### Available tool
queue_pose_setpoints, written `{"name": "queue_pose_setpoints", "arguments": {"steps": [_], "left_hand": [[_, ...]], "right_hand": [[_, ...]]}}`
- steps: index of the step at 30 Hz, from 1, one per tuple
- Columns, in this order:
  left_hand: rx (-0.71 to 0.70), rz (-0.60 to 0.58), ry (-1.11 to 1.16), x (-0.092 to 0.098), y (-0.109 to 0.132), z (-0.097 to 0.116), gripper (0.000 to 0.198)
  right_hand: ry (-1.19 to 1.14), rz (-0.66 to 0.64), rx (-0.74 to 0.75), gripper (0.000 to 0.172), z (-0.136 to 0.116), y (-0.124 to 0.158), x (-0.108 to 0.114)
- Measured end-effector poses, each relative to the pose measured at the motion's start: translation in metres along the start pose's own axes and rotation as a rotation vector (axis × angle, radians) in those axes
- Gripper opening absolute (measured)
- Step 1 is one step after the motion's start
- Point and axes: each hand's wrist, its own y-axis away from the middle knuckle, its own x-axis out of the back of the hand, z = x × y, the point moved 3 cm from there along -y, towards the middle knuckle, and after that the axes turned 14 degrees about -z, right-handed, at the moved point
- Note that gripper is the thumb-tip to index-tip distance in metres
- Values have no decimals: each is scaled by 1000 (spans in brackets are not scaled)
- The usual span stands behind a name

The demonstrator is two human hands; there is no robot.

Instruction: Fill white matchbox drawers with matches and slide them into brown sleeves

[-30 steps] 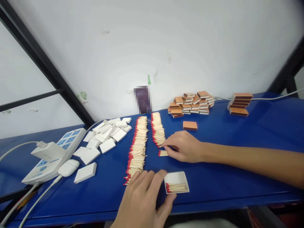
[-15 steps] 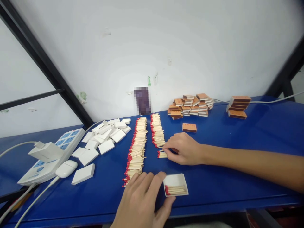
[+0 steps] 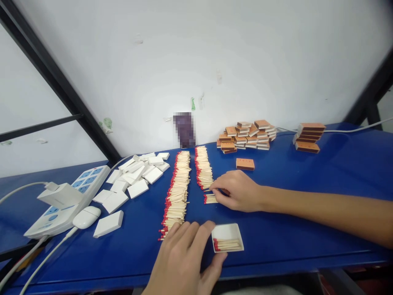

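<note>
Near the table's front edge, my left hand (image 3: 187, 254) grips a small white tray (image 3: 227, 231) between thumb and index finger. Red-headed matches (image 3: 227, 245) lie along the tray's near side. My right hand (image 3: 235, 190) has thumb and index finger pinched at the near end of the right match row (image 3: 203, 168); whether a match is between the fingertips is too small to tell. Just below those fingertips is a small separate group of matches (image 3: 210, 199). A longer match row (image 3: 178, 186) runs to the left, its near end partly behind my left fingers.
White trays (image 3: 138, 172) are piled at the left, beside a power strip (image 3: 95, 178) with a plugged charger (image 3: 59, 196) and a white case (image 3: 86, 217). Orange matchboxes (image 3: 245, 137) are heaped at the back, one box (image 3: 245, 164) before them, a stack (image 3: 309, 137) farther right.
My right thumb and index fingertips have shifted very slightly by the matches. My left hand still grips the tray in the same place.
</note>
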Motion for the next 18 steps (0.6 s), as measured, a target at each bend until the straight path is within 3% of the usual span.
{"name": "queue_pose_setpoints", "arguments": {"steps": [9,18], "left_hand": [[3,-6,-7,1,1,0,29],[-3,-8,10,1,-1,0,30]], "right_hand": [[-16,-28,66,23,-1,0,-2],[1,-21,-14,25,2,0,-1]]}}
